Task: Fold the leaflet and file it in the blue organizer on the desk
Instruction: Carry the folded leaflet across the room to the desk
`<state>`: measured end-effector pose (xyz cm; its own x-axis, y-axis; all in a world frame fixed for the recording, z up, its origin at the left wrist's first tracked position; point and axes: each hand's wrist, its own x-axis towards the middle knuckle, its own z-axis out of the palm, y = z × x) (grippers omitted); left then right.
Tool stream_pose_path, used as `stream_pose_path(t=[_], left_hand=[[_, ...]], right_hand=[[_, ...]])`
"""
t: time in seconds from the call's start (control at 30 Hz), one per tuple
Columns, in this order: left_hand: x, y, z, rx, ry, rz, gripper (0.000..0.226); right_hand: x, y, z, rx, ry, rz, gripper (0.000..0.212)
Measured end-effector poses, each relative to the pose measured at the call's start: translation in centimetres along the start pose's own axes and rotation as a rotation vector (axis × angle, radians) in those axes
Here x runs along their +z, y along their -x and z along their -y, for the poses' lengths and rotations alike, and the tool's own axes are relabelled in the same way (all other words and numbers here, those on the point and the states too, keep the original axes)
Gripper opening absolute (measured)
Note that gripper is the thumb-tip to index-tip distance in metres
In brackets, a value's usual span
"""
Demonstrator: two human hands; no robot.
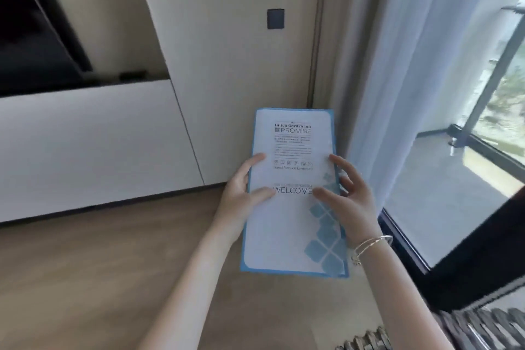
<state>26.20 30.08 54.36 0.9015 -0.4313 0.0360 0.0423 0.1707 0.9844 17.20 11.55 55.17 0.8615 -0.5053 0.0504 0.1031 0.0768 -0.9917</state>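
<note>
A white leaflet [292, 221] with a light-blue border, blue diamond tiles and the word WELCOME is held upright in the middle of the head view, in front of me. My left hand [241, 193] grips its left edge, thumb on the front. My right hand [349, 196] holds the right edge, thumb on the front and fingers spread behind; bangles circle that wrist. The leaflet looks closed, printed cover facing me. No blue organizer or desk shows in the frame.
A wooden floor [99, 278] lies below. White cabinet panels [85, 145] and a beige wall with a dark switch plate [275, 19] stand ahead. A sheer curtain [397, 65] and window are on the right; a ribbed dark object [454, 329] sits at bottom right.
</note>
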Motion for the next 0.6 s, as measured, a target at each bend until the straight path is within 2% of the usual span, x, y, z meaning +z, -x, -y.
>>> stream_pose_path(t=[0.17,0.6], left_hand=[[-9.0,-0.9,-1.0,0.021,-0.017,-0.238,0.065],[-30.4,-6.4,-4.8,0.097,-0.076,-0.571,0.063]], right_hand=[[9.9,-4.2,-2.1,0.022,0.020,0.197,0.065],[34.8,-14.4,-5.3,0.054,0.042,0.547,0.062]])
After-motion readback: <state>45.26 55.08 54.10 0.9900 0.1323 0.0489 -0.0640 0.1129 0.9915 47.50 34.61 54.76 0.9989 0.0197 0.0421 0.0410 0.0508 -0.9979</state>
